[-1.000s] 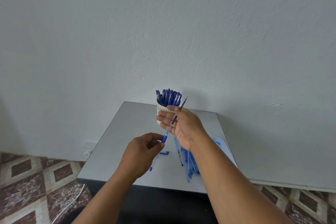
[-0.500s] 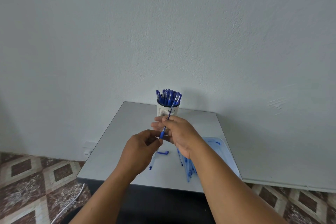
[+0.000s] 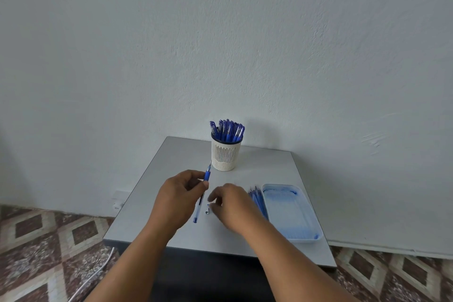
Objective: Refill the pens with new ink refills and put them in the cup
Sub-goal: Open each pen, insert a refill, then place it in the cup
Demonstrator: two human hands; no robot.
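So the left hand (image 3: 180, 195) pinches a blue pen (image 3: 202, 193) tip-up, probably keeping it steady for its tip piece. The right hand (image 3: 230, 203), fingers loosely curled, reaches down at a small tip piece (image 3: 207, 211) on the table (image 3: 171, 154); can't tell if it's gripped. The white pen cup (image 3: 225, 154) behind is already packed. More pens (image 3: 257, 200) beside the tray (image 3: 291, 213) are half hidden.

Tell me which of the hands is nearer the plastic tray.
Right. The right hand hovers just left of the plastic tray, beside the loose refills. The left hand is farther left, holding a pen.
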